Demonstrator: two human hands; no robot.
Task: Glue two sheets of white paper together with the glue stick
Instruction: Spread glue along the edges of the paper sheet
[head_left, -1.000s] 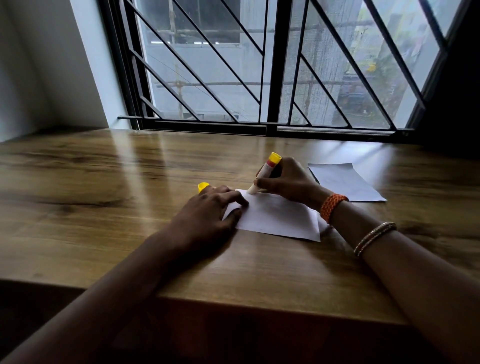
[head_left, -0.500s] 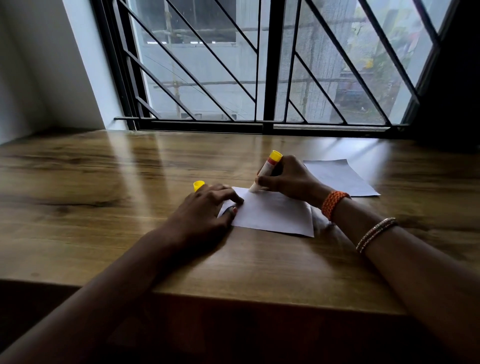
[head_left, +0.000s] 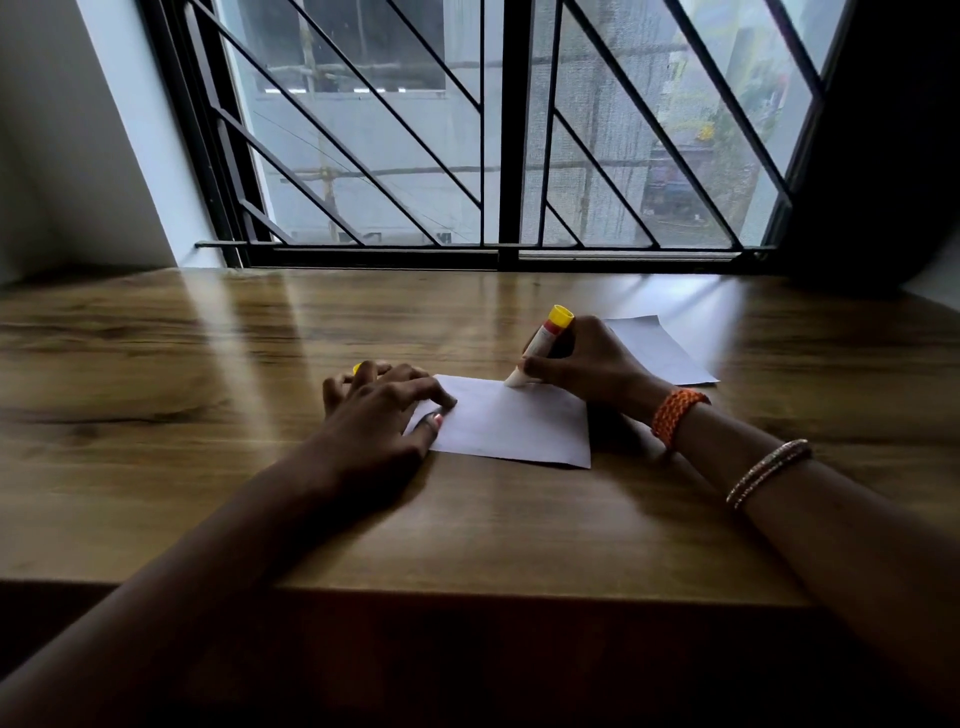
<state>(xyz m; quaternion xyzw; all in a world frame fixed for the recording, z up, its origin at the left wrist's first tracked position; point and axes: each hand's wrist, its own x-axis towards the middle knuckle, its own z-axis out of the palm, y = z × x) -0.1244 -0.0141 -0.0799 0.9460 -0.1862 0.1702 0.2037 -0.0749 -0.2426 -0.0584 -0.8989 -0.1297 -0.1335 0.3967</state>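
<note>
A white sheet of paper (head_left: 514, 423) lies flat on the wooden table (head_left: 208, 415) in front of me. My left hand (head_left: 379, 415) rests on its left edge, fingers spread and pressing the paper down. My right hand (head_left: 587, 364) grips a glue stick (head_left: 543, 343) with a yellow end, tilted, its white tip touching the far edge of the sheet. A second white sheet (head_left: 662, 351) lies farther right, partly hidden behind my right hand. A small yellow cap (head_left: 357, 368) peeks out behind my left fingers.
A barred window (head_left: 493, 135) stands along the table's far edge. The table's near edge (head_left: 467, 587) runs just below my forearms. Bare wood stretches to the left of the paper.
The glue stick's tip has slid a little to the right along the sheet's far edge. My left hand stays on the paper's left edge.
</note>
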